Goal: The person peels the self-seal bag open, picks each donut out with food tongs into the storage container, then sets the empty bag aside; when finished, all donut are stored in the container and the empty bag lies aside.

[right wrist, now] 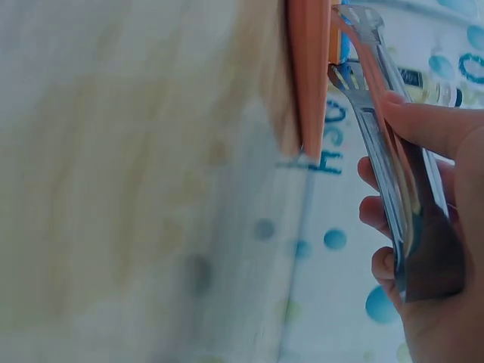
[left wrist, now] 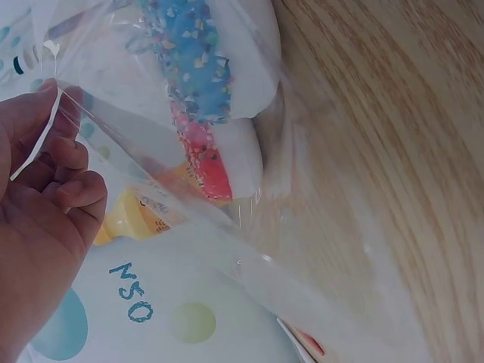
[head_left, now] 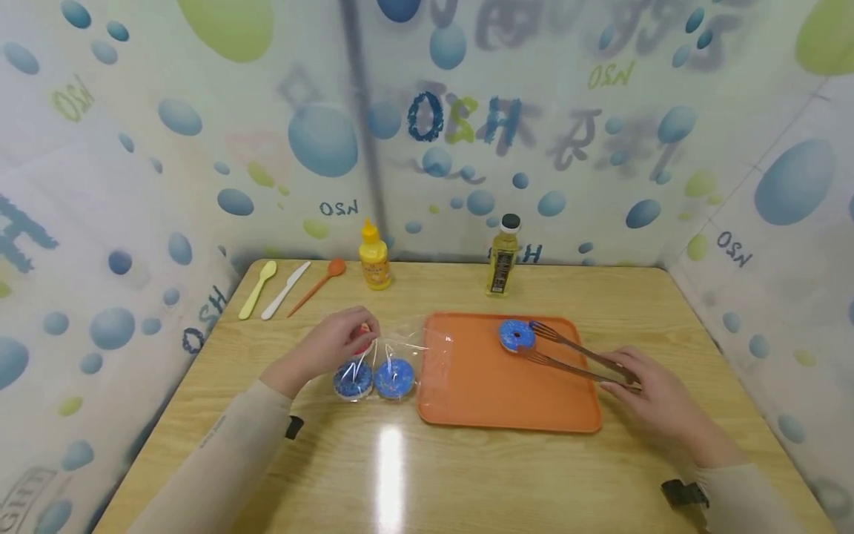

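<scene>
My left hand (head_left: 333,343) pinches the edge of a clear plastic bag (head_left: 408,335) between thumb and fingers; the left wrist view shows the taut film (left wrist: 113,132) at the fingertips. Inside the bag lie two blue toy donuts (head_left: 394,379) and a red one (head_left: 362,339), partly hidden by the hand. My right hand (head_left: 657,399) grips metal tongs (head_left: 575,347) with fork-like ends. The spread tong tips are at the right side and lower edge of another blue donut (head_left: 509,337), which lies on the orange tray (head_left: 507,408).
Behind the tray stands an oil bottle (head_left: 502,259) with a black cap. A yellow squeeze bottle (head_left: 375,263) is farther left. Along the back left lie a yellow spoon (head_left: 257,291), a white knife (head_left: 285,291) and an orange spoon (head_left: 319,285). Patterned walls enclose the wooden table (head_left: 320,475).
</scene>
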`<state>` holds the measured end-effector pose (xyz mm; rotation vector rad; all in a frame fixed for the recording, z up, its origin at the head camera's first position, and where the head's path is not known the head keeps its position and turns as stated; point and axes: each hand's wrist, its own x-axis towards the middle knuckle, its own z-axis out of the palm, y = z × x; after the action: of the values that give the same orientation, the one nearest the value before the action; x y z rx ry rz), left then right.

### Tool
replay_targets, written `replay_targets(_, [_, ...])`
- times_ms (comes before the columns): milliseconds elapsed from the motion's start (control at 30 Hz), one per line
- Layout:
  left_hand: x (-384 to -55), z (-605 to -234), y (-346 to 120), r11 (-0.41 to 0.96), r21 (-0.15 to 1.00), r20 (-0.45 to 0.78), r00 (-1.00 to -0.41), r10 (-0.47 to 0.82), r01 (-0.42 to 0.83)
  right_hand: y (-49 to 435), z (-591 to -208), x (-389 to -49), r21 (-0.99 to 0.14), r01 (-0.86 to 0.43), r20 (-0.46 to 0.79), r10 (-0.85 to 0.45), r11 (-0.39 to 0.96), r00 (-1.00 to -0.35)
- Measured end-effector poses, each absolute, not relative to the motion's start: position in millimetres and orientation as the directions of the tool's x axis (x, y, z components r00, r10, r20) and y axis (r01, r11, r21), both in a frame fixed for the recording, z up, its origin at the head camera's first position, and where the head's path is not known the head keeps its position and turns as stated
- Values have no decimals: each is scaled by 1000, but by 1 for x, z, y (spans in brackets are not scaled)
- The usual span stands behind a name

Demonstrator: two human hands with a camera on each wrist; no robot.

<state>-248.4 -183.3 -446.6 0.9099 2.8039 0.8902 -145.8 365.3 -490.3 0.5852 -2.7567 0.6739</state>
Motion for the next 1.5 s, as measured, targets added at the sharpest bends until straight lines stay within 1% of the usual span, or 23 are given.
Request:
replay_targets(233, [-250, -448, -181, 658, 547, 98, -820, 564, 518, 386, -490, -134, -391, -444, 352, -315, 806, -882])
replay_targets(633, [-250, -445, -183, 656, 538, 111, -816, 567, 530, 396, -492, -136, -397, -436, 336, -314, 807, -888])
replay_targets(767, [-249, -445, -183, 658, 540, 110, -819, 563, 524, 396, -489, -135, -413, -453, 357, -317, 790, -879])
replay_targets(933, [-247, -443, -183, 662, 537, 115, -823, 557, 523, 388, -482, -135, -422, -477, 401, -314, 771, -861])
replay_targets(1100, [-248, -440, -183, 658, 531, 128, -818, 561, 534, 371, -472, -138, -400, -516, 444, -333, 757, -832])
replay_targets(1300, [-248, -439, -183, 657, 536, 127, -820, 558, 530, 349, -467, -141, -403, -537, 417, -374, 741, -828])
replay_targets(1500, [-247, -441, -184, 657, 546, 112, -822, 558, 520, 332, -468, -147, -401, -576, 394, -434, 712, -810])
